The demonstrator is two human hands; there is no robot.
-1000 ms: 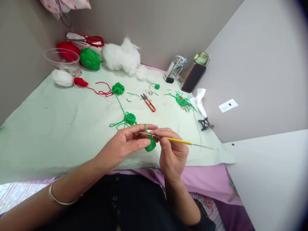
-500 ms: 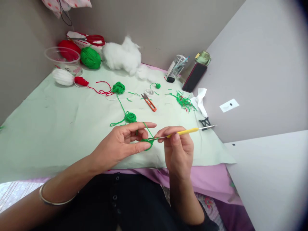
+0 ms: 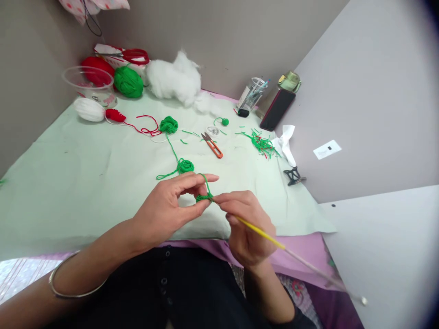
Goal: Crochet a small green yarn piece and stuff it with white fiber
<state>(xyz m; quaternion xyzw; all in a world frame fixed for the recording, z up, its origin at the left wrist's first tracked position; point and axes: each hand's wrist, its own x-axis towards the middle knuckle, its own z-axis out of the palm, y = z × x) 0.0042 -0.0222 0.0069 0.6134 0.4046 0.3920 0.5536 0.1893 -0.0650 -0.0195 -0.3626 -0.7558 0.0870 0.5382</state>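
Observation:
Between the thumb and fingers of my left hand (image 3: pixel 168 205) is a small green crocheted piece (image 3: pixel 204 197). A strand of green yarn runs from it up over my raised index finger. My right hand (image 3: pixel 250 224) grips a crochet hook (image 3: pixel 262 234) with a yellow handle, its long metal end slanting down to the right. The hook's tip meets the edge of the green piece, partly hidden by my fingers. Just beyond my left hand lies a small wound bundle of green yarn (image 3: pixel 185 166), linked by a strand to a second green bundle (image 3: pixel 169 124).
Orange thread snips (image 3: pixel 213 145) lie mid-table, near a pile of green and red yarn scraps (image 3: pixel 263 145). White stuffing (image 3: pixel 174 82), a green yarn ball (image 3: pixel 128 82) and a clear plastic tub (image 3: pixel 88 87) stand at the back. A phone (image 3: pixel 277 109) leans at the right by the wall.
My right hand has turned, swinging the hook's rear end from pointing right to pointing down and right. The green piece has tilted and shifted slightly left with my left fingers.

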